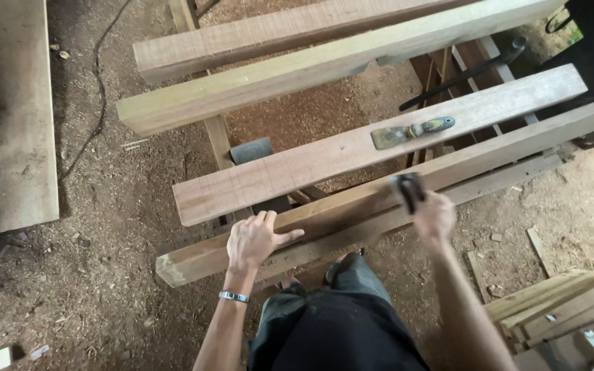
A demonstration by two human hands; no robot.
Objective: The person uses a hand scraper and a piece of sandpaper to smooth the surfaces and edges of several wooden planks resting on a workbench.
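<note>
Near beam (352, 206) lay across trestles, w/ its left end over the sawdust floor (104, 275). Left hand (256, 237) rested flat on the beam's top near that end, fingers spread, steadying it. Right hand (433, 216) was closed around a dark tool (409, 189), approx. mid-length at the beam's near edge; tool type not clear (blurred). A plane (410, 130) lay idle on the next board (379, 144), just beyond. For a clean pass: keep left-hand pressure down, fingers clear of tool path, and run tool along the edge w/o tilting.
</note>
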